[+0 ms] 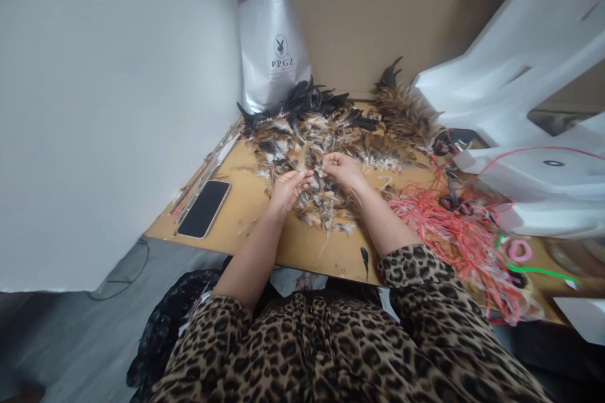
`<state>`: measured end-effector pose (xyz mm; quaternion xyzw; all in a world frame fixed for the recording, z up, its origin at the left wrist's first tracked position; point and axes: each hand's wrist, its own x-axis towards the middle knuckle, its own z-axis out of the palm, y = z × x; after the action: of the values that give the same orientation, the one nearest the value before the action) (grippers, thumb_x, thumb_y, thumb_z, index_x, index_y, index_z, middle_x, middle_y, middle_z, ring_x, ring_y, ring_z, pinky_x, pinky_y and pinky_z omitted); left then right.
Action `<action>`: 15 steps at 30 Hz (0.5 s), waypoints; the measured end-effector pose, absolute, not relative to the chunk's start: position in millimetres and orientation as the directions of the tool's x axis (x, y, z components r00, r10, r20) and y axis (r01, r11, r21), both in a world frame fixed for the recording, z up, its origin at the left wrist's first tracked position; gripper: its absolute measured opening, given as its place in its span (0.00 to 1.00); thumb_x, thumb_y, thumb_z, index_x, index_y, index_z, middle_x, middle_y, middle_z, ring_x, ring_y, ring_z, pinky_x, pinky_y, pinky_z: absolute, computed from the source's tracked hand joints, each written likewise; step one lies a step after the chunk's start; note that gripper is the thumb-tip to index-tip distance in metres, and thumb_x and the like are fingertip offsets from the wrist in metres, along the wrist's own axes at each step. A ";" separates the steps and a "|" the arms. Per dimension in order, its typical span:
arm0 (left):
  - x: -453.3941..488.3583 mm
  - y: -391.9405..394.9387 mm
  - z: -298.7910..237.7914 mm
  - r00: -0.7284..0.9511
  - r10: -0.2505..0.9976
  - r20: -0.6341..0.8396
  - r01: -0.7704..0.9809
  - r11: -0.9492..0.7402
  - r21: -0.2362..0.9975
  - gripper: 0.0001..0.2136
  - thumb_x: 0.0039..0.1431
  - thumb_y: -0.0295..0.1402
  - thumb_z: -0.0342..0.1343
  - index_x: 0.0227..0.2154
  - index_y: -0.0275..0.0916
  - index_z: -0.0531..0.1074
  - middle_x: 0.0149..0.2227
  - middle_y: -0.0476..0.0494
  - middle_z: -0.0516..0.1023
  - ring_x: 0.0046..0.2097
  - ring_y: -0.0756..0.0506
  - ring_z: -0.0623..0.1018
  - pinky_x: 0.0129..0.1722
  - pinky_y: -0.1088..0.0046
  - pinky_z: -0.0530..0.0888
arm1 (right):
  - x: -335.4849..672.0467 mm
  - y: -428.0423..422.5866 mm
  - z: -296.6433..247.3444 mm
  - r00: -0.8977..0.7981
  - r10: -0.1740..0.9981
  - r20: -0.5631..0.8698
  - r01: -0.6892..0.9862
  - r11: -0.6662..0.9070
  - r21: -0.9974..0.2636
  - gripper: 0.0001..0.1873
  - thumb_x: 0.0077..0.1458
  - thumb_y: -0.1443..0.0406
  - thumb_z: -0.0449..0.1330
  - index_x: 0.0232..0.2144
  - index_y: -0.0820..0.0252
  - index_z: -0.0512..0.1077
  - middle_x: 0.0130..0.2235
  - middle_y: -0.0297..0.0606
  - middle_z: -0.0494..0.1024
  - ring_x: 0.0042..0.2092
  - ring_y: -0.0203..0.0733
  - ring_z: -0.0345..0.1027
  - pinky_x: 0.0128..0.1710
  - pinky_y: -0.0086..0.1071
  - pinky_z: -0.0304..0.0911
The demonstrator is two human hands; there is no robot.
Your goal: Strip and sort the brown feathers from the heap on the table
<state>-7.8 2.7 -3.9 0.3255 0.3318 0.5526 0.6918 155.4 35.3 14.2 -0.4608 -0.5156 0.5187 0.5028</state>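
A heap of brown, black and white feathers [326, 132] covers the back of a wooden board [246, 214]. My left hand [289, 189] rests over the front of the heap, its fingers curled and pinched on a few small feathers. Close beside it, my right hand [341, 167] has its fingers closed on feathers too. The two hands nearly touch at their fingertips. A smaller clump of feathers [326, 211] lies just under and in front of both hands.
A black phone [204, 208] lies flat at the board's left edge. A silver bag [273, 50] stands at the back by the white wall. Pink and red strips [449, 233] pile up at right, with scissors [454, 200], a pink ring [520, 250] and white foam sheets [520, 94].
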 end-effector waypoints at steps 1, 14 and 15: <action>-7.9 2.9 -4.2 0.167 0.981 -0.097 -0.556 0.175 0.813 0.07 0.46 0.28 0.60 0.28 0.30 0.73 0.36 0.38 0.78 0.31 0.53 0.76 0.29 0.81 0.69 | 155.7 35.2 14.7 -0.069 0.997 0.042 -0.049 0.039 -0.998 0.15 0.32 0.64 0.64 0.26 0.60 0.67 0.18 0.27 0.69 0.20 0.31 0.61 0.22 0.26 0.55; -8.9 4.0 -4.1 0.101 0.994 -0.030 -0.579 0.083 0.811 0.08 0.44 0.30 0.61 0.28 0.31 0.73 0.36 0.40 0.78 0.31 0.54 0.75 0.27 0.82 0.68 | 161.4 35.3 19.5 0.017 1.000 -0.004 -0.039 -0.003 -0.999 0.17 0.35 0.58 0.65 0.28 0.63 0.74 0.18 0.31 0.71 0.19 0.30 0.58 0.20 0.26 0.55; -8.1 3.1 -4.0 0.120 0.992 -0.028 -0.572 0.092 0.815 0.08 0.44 0.30 0.61 0.28 0.31 0.73 0.36 0.40 0.78 0.31 0.53 0.75 0.27 0.82 0.68 | 160.6 34.3 20.6 0.025 1.000 0.015 -0.017 0.015 -1.000 0.17 0.36 0.58 0.65 0.28 0.63 0.74 0.18 0.31 0.71 0.19 0.30 0.58 0.20 0.26 0.55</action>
<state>-8.1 3.1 -4.0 0.3354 0.3137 0.5846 0.6688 160.6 34.3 20.6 -0.4978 -0.4932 0.4944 0.5143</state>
